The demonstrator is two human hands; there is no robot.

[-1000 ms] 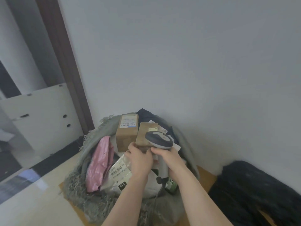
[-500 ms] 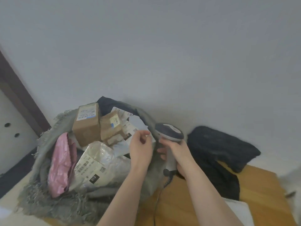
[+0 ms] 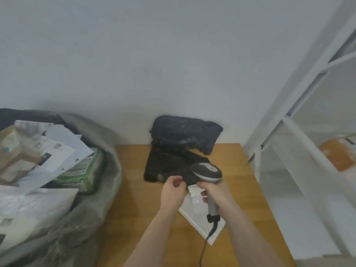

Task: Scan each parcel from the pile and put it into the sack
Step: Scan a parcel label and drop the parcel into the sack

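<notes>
Centrally, both hands [image 3: 194,191] hover above table's [image 3: 134,189] bare wood.

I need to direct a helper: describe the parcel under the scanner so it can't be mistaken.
On the wooden table, right of the grey sack, a flat white plastic mailer lies beneath the right hand gripping the scanner. Unlike the black bags behind it, it is pale and glossy.
</notes>
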